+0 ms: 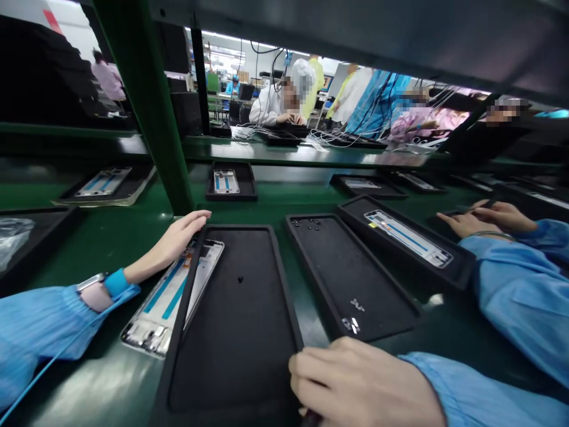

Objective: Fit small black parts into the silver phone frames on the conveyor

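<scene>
A black tray point(231, 332) lies in front of me, with one tiny black part point(240, 279) on its floor. My left hand point(180, 240) rests on the tray's far left corner, fingers stretched out. Partly under the tray's left side, a silver phone frame point(151, 323) with blue strips shows. At the tray's near right edge is my right hand point(355, 379), its fingers curled closed. A bit of something dark shows below those fingers, but most of it is hidden by the hand and the picture's edge.
To the right, a second black tray point(355, 273) holds several small black and silver parts. Beyond it, another tray point(462, 270) carries a phone frame point(409, 237). A co-worker's hands point(489, 219) work at far right. A green post point(153, 107) rises behind my left hand.
</scene>
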A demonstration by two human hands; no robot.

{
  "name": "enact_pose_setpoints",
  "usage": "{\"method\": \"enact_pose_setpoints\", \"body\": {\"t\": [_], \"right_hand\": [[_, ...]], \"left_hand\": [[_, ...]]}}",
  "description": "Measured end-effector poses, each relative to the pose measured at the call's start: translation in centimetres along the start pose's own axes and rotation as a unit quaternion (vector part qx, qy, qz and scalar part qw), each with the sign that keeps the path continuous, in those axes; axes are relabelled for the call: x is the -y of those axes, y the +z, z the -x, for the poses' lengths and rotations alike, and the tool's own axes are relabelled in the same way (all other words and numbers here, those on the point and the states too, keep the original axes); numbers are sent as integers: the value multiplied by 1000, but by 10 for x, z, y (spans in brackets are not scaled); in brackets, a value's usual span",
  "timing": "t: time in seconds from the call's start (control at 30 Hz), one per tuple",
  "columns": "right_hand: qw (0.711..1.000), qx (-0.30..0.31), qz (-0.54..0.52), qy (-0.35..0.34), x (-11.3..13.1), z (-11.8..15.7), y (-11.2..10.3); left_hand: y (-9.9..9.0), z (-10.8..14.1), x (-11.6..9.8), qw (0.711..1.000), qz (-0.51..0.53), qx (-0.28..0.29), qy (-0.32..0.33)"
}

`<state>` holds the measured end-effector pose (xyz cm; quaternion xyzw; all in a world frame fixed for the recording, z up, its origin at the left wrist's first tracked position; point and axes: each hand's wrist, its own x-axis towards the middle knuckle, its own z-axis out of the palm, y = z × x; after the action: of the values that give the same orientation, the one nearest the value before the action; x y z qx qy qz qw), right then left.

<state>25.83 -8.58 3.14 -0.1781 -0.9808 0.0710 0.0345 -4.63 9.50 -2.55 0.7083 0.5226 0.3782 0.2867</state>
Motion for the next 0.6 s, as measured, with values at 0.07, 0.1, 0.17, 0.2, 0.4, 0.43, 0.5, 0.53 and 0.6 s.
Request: {"method": "enact_pose_setpoints", "body": {"t": [0.07,0.1,0.17,0.2,0.4,0.43,0.5,0.53,0.6], "right_hand": [[999,-9,8,34,-3,2,7],[999,-15,10,44,-4,3,10],[998,-30,13,53,-5,2,15],[998,-37,14,54,-5,0,16],[996,-74,10,41,-5,-8,14],[996,-77,9,44,-5,-8,15],[995,-80,10,53,-5,-8,16],[995,-80,11,56,-4,-7,17],[995,-79,15,53,-3,-6,19]], "left_hand": [[-10,14,-4,997,-76,-4,-14],[-16,22,-7,992,-126,6,-24],[-28,36,-16,975,-206,63,-49],[-34,42,-22,967,-227,100,-66],[-42,46,-52,941,-250,179,-141],[-40,45,-53,942,-237,184,-147],[-38,42,-53,949,-176,196,-173],[-38,41,-52,952,-131,202,-191],[-42,39,-47,952,-51,210,-217]]}}
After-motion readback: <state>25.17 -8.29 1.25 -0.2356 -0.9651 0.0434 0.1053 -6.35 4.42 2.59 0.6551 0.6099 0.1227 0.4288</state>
